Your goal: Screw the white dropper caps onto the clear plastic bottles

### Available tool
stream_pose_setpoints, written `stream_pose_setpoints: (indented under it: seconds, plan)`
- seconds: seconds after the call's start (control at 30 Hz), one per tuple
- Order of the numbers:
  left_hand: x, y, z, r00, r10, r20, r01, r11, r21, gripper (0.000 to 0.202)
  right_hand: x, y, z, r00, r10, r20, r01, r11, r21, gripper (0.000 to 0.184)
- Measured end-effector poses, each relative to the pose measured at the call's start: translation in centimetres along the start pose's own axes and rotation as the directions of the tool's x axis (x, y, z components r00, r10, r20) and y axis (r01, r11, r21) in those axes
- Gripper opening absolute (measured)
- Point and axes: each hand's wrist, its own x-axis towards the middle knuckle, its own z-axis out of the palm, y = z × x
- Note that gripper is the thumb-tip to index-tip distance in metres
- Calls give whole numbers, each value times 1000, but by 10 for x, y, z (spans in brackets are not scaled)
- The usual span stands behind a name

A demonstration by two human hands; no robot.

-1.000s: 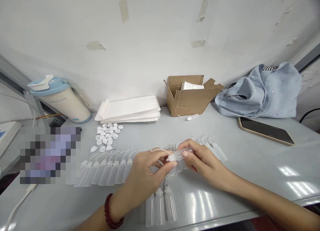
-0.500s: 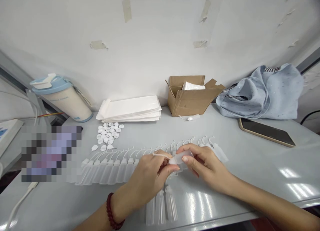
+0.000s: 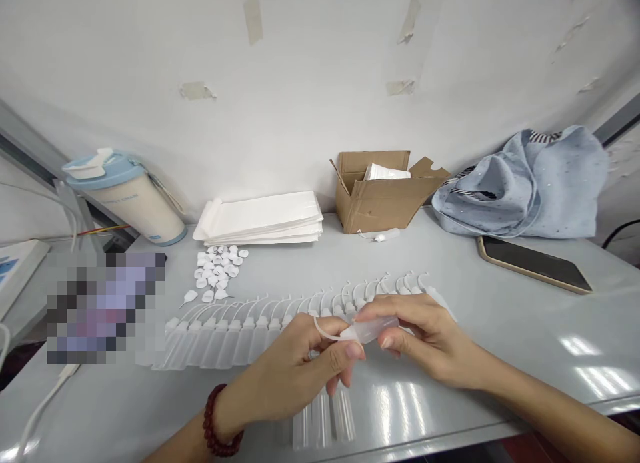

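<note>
My right hand [image 3: 425,339] pinches a small translucent plastic bottle [image 3: 374,329] held sideways above the table. My left hand [image 3: 300,369], with a red bead bracelet on the wrist, pinches the bottle's capped end and its thin curved tube [image 3: 325,331]. Behind my hands a long row of the same tubed bottles [image 3: 220,333] lies flat on the grey table [image 3: 500,329]. Three more bottles [image 3: 323,423] lie side by side near the front edge, partly under my left hand.
A heap of small white caps [image 3: 217,269] lies behind the row, with a stack of white pouches [image 3: 260,219] beyond it. An open cardboard box [image 3: 385,193], a blue-lidded tumbler [image 3: 125,196], a blue cloth bag [image 3: 525,183] and a phone [image 3: 535,263] stand around the table's back.
Both hands have come down and toward me with the bottle. The thin tube now curls up between my left fingers.
</note>
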Motion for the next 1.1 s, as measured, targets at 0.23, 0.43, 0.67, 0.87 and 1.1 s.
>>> stream_pose_setpoints:
  seconds: [0.23, 0.43, 0.67, 0.87, 1.1]
  plan:
    - [7, -17, 5, 883, 460, -96, -300, 709, 639, 33, 1, 2, 8, 971, 239, -14, -237, 968, 83, 27]
    - [8, -32, 8, 738, 673, 48, -311, 276, 909, 19, 6, 2, 11, 864, 483, 146, -501, 786, 362, 33]
    - [7, -29, 10, 672, 723, 161, -234, 1, 972, 11, 7, 11, 13, 813, 535, 228, -565, 633, 530, 40]
    - [14, -26, 5, 683, 721, -115, -175, 314, 933, 12, 17, 22, -5, 859, 494, 133, -492, 726, 480, 32]
    - [13, -28, -2, 666, 695, -269, -112, 450, 886, 14, 26, 66, -51, 868, 358, -344, -457, 847, -271, 30]
